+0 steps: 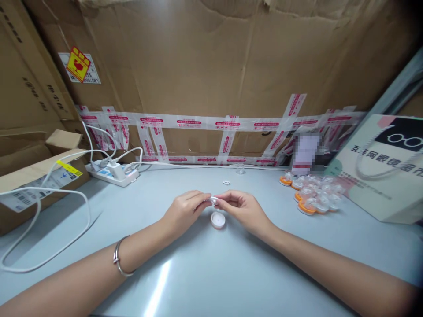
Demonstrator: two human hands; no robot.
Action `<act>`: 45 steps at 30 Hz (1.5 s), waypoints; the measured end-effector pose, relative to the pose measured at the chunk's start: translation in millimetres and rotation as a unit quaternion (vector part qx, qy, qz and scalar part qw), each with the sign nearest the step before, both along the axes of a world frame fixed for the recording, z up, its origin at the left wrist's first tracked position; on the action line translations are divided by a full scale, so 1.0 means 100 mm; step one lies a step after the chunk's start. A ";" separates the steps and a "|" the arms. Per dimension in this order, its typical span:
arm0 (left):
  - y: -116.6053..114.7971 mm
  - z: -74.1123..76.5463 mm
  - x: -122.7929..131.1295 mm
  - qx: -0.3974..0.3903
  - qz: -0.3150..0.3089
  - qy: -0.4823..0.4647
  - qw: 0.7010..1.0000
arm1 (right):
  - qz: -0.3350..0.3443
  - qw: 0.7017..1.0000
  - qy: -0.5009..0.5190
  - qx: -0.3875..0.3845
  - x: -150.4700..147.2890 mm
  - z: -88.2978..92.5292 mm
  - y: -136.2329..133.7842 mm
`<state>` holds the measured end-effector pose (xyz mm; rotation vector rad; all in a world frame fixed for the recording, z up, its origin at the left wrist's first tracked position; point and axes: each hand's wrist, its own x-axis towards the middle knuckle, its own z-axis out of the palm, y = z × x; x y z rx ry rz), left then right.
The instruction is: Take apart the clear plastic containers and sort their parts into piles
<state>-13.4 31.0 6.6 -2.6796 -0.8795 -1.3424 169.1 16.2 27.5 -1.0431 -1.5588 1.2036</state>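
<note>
Both hands meet over the middle of the table, pinching a small white part (213, 200) between them. My left hand (188, 209) is closed on its left side, with a metal bangle on that wrist. My right hand (244, 211) grips the other side between thumb and fingers. The part is too small and too covered by the fingertips to name its kind. Just below the hands, a round white cap-like piece (218, 220) lies on the table, hollow side up. Beyond the fingertips lies a small flat white piece (226, 182) with dark openings.
Clear domed pieces with orange bases (319, 193) cluster at the right, before a paper bag (376, 176). A clear ring-like piece (240, 169) stands at the back. On the left are a power strip (114, 174), a loose white cable (87, 202) and an open carton (33, 185). Large cardboard (205, 66) walls the back.
</note>
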 end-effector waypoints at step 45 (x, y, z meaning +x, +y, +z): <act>-0.06 0.00 0.02 -0.140 0.002 -0.150 0.979 | -0.180 0.943 -0.214 0.183 0.40 -0.18 0.50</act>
